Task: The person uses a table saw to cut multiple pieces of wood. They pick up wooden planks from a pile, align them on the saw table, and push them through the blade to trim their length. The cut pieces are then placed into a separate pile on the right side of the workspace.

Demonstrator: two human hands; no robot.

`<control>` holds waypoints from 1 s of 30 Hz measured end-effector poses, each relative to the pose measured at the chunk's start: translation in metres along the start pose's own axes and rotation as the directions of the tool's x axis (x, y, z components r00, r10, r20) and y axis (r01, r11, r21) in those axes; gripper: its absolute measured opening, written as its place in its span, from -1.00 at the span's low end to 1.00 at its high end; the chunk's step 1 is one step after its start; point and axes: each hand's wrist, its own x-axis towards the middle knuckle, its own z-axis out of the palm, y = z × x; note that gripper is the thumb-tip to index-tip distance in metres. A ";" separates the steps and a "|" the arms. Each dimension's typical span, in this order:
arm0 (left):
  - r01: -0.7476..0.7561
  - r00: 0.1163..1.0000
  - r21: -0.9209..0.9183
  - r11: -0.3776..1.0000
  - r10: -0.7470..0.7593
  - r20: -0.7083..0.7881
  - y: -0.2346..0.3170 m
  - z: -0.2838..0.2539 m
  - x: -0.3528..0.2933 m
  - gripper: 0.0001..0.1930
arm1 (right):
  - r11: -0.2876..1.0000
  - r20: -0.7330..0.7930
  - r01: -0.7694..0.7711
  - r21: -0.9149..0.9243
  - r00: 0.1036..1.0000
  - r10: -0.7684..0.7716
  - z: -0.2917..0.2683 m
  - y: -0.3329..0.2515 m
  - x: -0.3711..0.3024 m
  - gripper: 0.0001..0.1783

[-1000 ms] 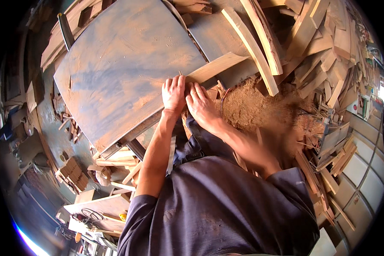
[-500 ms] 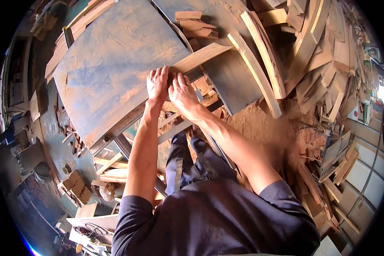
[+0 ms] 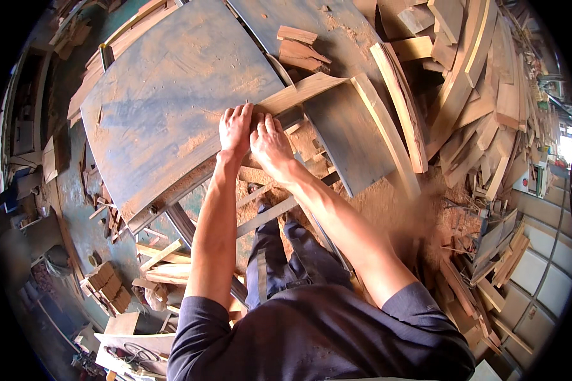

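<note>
A wide, dust-coated blue-grey table top [image 3: 165, 120] is spreading out to the left of and beyond the fingers, and a second blue-grey panel [image 3: 346, 133] is lying just to the right of them, past a narrow gap. Farther right of the fingers, a great heap of curved wooden offcuts [image 3: 483, 101] is piling up, with a long curved slat [image 3: 394, 120] resting along the edge of the second panel. Loose sawdust [image 3: 388, 209] is lying below and to the right of the fingers, on the floor beside the person's legs. A flat wooden strip [image 3: 302, 92] is running diagonally up and to the right from the fingertips, its near end lying under them at the table's edge. Beyond the fingers, a few small wood blocks [image 3: 302, 51] are sitting on the far surface. The left hand [image 3: 235, 130] is pressing down flat on the strip's near end, fingers together and extended. The right hand [image 3: 272, 143] is lying just beside it, touching it, fingers likewise narrow and laid flat on the strip; neither hand is curling around the wood.
</note>
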 end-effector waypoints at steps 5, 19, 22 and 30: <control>0.006 1.000 -0.017 1.000 -0.006 -0.012 -0.016 0.002 0.012 -0.50 | 0.999 0.044 -0.016 0.040 0.999 0.014 -0.003 0.002 0.019 -0.35; 0.128 0.991 -0.076 0.989 -0.125 0.045 0.063 -0.007 -0.050 -0.29 | 0.858 -0.459 -0.055 0.510 0.826 0.326 -0.009 0.130 -0.108 -0.73; 0.122 0.992 -0.077 0.990 -0.119 0.032 0.081 0.001 -0.074 -0.31 | 0.913 -0.463 -0.125 0.387 0.830 0.310 -0.008 0.212 -0.081 -0.70; 0.119 0.993 -0.116 0.986 -0.115 0.038 0.123 -0.001 -0.113 -0.36 | 0.981 -0.368 0.052 0.189 0.929 0.022 0.001 0.257 0.013 -0.27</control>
